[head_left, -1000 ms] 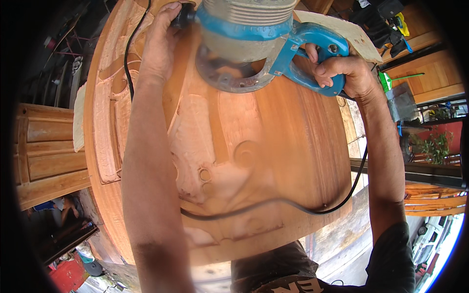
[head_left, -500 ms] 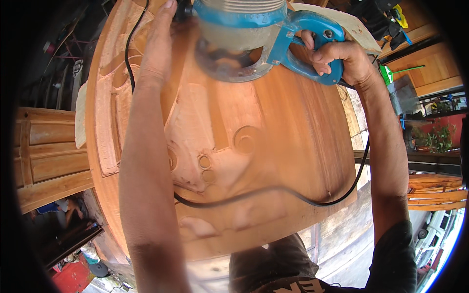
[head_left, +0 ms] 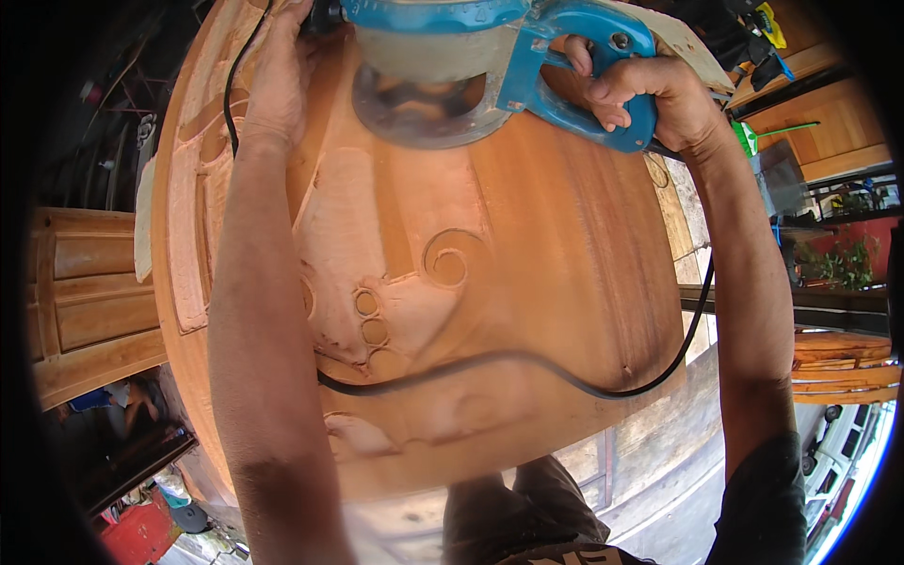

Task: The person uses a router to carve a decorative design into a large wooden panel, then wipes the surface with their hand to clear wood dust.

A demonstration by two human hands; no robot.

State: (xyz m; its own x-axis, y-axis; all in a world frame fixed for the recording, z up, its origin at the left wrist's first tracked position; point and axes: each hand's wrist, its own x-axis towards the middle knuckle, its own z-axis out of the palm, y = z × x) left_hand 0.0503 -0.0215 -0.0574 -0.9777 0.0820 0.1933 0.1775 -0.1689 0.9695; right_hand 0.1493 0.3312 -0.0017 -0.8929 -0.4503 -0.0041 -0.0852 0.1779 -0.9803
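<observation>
Router (head_left: 428,71) on carved panel (head_left: 546,235): your right hand (head_left: 676,99) clenches its blue handle (head_left: 642,124); cannot tell your left hand's (head_left: 281,80) closure.

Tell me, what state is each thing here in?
Wooden panel: partly carved.
Router: upright over the panel, top cut off; running or not, unclear.
Right hand: closed around its blue handle.
Left hand: at the black knob, fingers partly out of view.
Cord: slack, curving.

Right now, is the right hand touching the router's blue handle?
Touching. The head view shows the right hand curled around the blue handle, fingertips showing through its opening.
</observation>
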